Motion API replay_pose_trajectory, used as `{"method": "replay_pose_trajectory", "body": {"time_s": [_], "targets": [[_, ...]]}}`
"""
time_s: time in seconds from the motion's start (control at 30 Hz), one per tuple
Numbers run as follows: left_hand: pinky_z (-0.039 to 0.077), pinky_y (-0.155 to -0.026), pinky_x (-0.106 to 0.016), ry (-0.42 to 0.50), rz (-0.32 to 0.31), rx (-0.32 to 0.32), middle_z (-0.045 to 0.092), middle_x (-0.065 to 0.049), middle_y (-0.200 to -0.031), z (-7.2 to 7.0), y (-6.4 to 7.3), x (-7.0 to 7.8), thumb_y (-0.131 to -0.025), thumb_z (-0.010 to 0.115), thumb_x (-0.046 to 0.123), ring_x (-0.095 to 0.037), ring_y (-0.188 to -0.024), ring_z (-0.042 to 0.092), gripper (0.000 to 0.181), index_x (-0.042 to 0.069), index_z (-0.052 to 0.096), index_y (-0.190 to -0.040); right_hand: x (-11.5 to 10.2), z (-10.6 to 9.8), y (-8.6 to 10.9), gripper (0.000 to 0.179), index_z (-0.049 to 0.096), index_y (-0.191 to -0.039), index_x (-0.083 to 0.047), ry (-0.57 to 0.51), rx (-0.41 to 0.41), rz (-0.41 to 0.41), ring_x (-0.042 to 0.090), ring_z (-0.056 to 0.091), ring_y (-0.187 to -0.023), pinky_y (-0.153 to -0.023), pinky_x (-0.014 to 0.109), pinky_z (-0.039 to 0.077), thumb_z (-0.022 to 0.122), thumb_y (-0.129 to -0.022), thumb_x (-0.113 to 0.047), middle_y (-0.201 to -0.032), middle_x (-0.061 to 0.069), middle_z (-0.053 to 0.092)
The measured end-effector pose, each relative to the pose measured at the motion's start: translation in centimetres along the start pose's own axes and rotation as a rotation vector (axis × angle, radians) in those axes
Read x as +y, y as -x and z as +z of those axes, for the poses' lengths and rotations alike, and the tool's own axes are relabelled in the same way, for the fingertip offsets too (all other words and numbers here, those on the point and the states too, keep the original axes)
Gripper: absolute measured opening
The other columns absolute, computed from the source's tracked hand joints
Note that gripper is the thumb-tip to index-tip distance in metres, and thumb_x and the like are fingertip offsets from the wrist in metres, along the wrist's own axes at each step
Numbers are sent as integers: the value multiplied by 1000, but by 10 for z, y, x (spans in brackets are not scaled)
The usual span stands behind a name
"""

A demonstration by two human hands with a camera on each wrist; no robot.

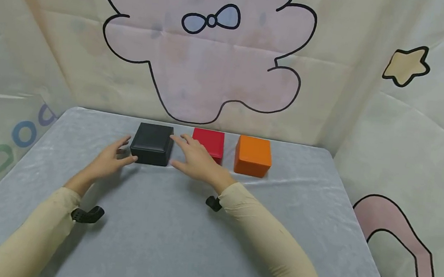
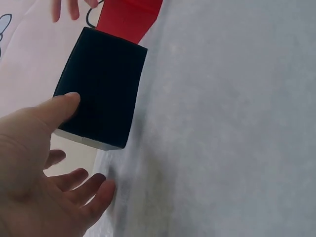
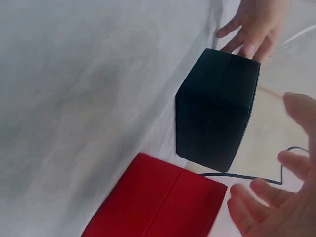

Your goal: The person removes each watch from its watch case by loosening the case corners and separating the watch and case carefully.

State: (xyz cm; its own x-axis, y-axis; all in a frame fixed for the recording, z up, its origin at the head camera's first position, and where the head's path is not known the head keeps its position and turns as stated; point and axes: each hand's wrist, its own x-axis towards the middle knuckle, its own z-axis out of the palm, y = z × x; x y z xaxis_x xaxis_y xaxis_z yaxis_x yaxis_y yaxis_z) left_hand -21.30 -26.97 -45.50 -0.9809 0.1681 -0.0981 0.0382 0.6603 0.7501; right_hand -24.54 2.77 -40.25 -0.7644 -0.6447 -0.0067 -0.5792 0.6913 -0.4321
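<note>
A black box (image 1: 151, 143) with rounded edges sits near the far edge of the table. On its left side is my left hand (image 1: 105, 162), fingers spread and thumb by the box's front corner. My right hand (image 1: 199, 161) is on its other side, between the black box and a red box (image 1: 215, 143), whose left part it hides in the head view. In the left wrist view the thumb overlaps the black box (image 2: 101, 86), while the other fingers extend loosely below. The right wrist view has the fingers of my right hand (image 3: 291, 210) spread apart, with nothing between them.
An orange box (image 1: 254, 156) stands to the right of the red one. Grey-blue cloth covers the table (image 1: 177, 243). Behind the boxes hangs a printed curtain (image 1: 229, 75). A black wrist strap (image 1: 87, 214) sits at my left sleeve.
</note>
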Motion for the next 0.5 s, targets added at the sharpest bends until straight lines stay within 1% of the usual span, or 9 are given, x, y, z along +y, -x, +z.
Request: {"method": "replay_pose_trajectory", "body": {"time_s": [0.13, 0.2, 0.27, 0.37, 0.43, 0.5], "targets": [[35, -112, -67, 108, 13, -30, 20, -37, -161, -1, -3, 2, -98, 68, 20, -58, -142, 34, 90, 8, 7, -163, -5, -1, -10, 74, 30, -160, -24, -57, 4, -10, 23, 38, -146, -117, 43, 42, 66, -97, -38, -162, 7, 34], [35, -112, -67, 135, 10, -47, 19, -38, -161, -2, -4, 3, -97, 68, 17, -58, -142, 33, 91, 7, 6, -163, -9, -1, -14, 72, 31, -159, -22, -79, -1, -14, 23, 38, -147, -117, 43, 42, 66, -97, -37, -162, 8, 33], [36, -112, -66, 145, -4, -61, 18, -38, -161, -2, -5, 2, -99, 65, 19, -58, -142, 33, 89, 6, 4, -163, -13, -1, -17, 72, 32, -159, -22, -89, -13, -14, 24, 37, -147, -117, 43, 42, 65, -97, -37, -163, 8, 33], [37, -112, -64, 146, -32, -75, 17, -36, -162, -2, -7, 1, -103, 59, 29, -56, -145, 32, 85, 7, 3, -163, -18, 1, -23, 72, 33, -159, -21, -72, -23, -7, 24, 40, -145, -115, 43, 44, 65, -97, -38, -162, 8, 34], [37, -113, -63, 151, -46, -83, 16, -34, -164, -2, -9, 2, -104, 55, 35, -54, -146, 30, 83, 8, 3, -164, -20, 2, -28, 71, 33, -159, -22, -45, -26, 7, 23, 41, -144, -115, 44, 44, 64, -98, -40, -161, 7, 36], [37, -114, -63, 159, -53, -92, 16, -32, -165, -2, -11, 2, -104, 55, 39, -52, -148, 29, 84, 11, 2, -164, -22, 4, -34, 71, 33, -159, -23, -10, -29, 22, 22, 42, -142, -115, 45, 43, 63, -97, -42, -159, 6, 38]]}}
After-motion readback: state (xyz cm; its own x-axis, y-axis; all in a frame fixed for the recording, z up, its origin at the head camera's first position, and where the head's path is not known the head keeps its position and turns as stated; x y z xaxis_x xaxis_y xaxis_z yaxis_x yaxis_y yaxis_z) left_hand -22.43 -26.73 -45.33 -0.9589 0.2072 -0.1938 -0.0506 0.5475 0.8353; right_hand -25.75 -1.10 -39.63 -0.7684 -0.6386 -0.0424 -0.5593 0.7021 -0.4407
